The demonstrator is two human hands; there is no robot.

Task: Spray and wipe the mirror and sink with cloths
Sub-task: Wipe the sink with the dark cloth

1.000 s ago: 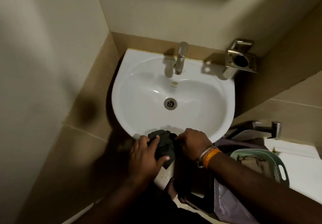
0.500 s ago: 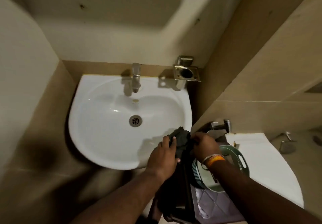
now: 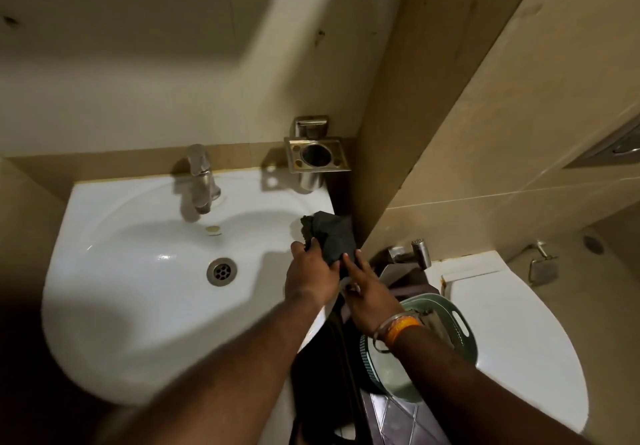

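Two hands hold one dark cloth point(image 3: 330, 236) at the right edge of the one white sink point(image 3: 138, 306). The left hand point(image 3: 310, 273) and right hand point(image 3: 369, 294) both curl fingers around it. One tap point(image 3: 201, 181), one drain point(image 3: 221, 271).

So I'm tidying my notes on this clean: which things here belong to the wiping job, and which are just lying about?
Part of the job:
dark cloth, gripped by left hand and right hand
sink
tap

Just lying about:
metal tumbler holder
green basket
toilet
spray nozzle
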